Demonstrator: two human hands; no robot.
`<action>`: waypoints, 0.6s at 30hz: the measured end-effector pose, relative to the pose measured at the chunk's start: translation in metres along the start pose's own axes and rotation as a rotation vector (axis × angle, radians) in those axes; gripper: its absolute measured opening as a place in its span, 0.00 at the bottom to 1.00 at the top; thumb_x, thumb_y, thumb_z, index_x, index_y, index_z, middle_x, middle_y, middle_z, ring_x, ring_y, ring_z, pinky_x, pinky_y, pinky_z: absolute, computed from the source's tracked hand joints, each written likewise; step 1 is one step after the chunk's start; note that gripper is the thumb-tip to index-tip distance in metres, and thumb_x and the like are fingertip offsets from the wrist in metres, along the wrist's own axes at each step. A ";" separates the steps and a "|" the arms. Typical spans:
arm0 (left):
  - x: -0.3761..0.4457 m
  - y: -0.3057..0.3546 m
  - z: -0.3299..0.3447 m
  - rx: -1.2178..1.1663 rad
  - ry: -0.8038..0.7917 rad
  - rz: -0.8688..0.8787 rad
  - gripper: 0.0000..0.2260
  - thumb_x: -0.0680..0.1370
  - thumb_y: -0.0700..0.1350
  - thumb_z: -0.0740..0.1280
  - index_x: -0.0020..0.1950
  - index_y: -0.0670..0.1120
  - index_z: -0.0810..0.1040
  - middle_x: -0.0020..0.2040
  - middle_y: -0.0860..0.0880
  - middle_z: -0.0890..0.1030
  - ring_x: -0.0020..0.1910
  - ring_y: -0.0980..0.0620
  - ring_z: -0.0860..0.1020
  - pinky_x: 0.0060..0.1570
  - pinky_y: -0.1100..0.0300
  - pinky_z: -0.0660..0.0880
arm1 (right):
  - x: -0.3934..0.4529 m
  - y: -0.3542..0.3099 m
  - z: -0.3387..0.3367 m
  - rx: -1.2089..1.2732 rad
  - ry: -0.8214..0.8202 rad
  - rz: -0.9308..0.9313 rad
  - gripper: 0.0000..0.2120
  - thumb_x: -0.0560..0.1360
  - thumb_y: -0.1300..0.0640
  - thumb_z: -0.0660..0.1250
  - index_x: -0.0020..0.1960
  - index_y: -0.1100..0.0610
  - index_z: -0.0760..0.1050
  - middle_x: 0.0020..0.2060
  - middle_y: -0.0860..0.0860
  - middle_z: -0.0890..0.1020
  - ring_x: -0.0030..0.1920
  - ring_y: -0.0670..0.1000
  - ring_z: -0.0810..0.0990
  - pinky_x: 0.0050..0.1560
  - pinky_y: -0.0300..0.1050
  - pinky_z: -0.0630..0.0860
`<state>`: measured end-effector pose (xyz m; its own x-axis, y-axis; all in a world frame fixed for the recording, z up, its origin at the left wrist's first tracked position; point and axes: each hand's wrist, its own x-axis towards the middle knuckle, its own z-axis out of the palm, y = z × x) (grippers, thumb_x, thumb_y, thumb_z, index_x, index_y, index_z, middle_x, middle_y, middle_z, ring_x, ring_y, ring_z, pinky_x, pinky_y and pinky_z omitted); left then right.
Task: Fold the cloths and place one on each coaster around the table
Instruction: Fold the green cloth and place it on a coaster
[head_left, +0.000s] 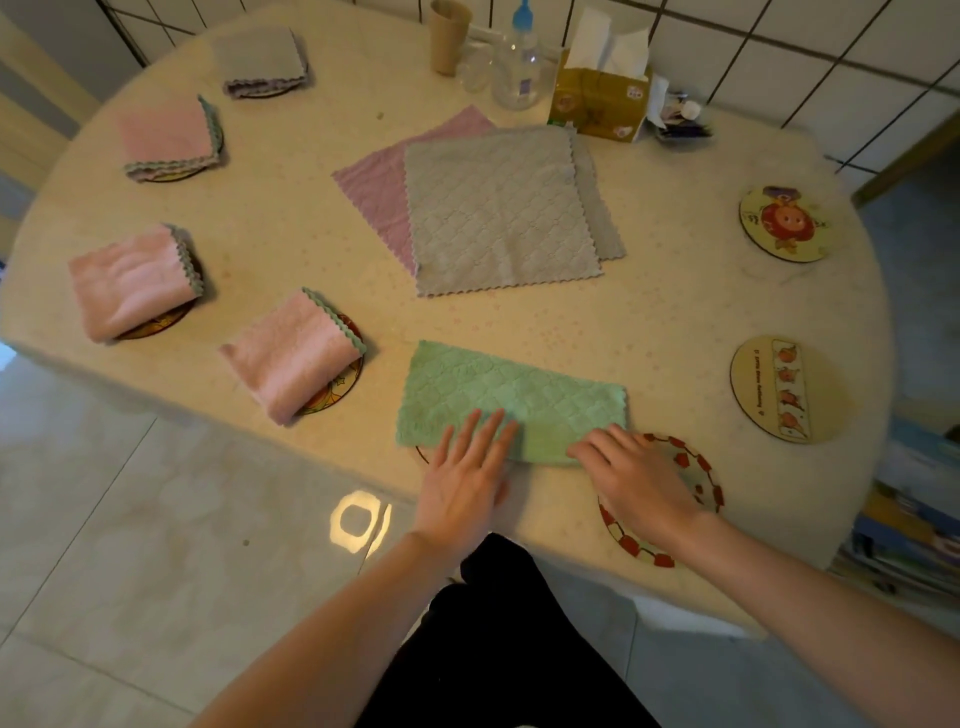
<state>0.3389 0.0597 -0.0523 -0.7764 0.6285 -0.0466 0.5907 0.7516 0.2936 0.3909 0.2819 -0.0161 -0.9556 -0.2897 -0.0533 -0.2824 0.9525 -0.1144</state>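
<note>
A green cloth (511, 395), folded in half into a long strip, lies at the table's near edge. My left hand (467, 478) rests flat on its near left part, fingers spread. My right hand (636, 475) presses its near right corner, over a red-patterned coaster (701, 467). Another coaster's rim (422, 453) peeks from under the cloth's left end. A grey cloth (498, 208) lies unfolded mid-table on top of a purple cloth (374, 176). Three folded pink cloths (293, 351) (130, 280) (169, 137) and a folded grey cloth (260, 60) sit on coasters along the left.
Two bare coasters (784, 223) (784, 389) lie on the right side of the table (675, 312). At the back stand a paper cup (448, 36), a clear bottle (517, 62), a tissue box (597, 98) and small clutter. Tiled floor lies below the near edge.
</note>
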 end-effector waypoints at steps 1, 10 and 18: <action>0.001 0.011 0.003 -0.015 -0.003 0.045 0.28 0.76 0.51 0.62 0.76 0.48 0.62 0.75 0.48 0.65 0.74 0.44 0.63 0.70 0.44 0.63 | -0.009 -0.009 -0.001 0.009 0.008 0.004 0.16 0.68 0.69 0.64 0.54 0.58 0.75 0.45 0.51 0.77 0.44 0.54 0.75 0.39 0.46 0.75; -0.037 0.032 0.034 0.070 -0.107 0.284 0.20 0.72 0.49 0.68 0.63 0.48 0.79 0.64 0.49 0.79 0.65 0.44 0.76 0.59 0.48 0.76 | -0.080 -0.081 0.007 0.079 -0.013 -0.043 0.10 0.76 0.58 0.57 0.51 0.55 0.76 0.42 0.50 0.76 0.42 0.50 0.76 0.39 0.44 0.76; -0.049 0.028 0.026 0.016 -0.110 0.292 0.24 0.63 0.52 0.78 0.58 0.50 0.82 0.61 0.51 0.81 0.61 0.47 0.79 0.53 0.56 0.78 | -0.016 -0.011 0.010 -0.009 -0.165 -0.171 0.38 0.57 0.75 0.72 0.66 0.60 0.71 0.63 0.55 0.76 0.63 0.56 0.75 0.59 0.50 0.74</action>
<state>0.3992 0.0556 -0.0665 -0.5453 0.8356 -0.0660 0.7895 0.5384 0.2947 0.4099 0.2746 -0.0240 -0.8672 -0.4579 -0.1956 -0.4406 0.8887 -0.1270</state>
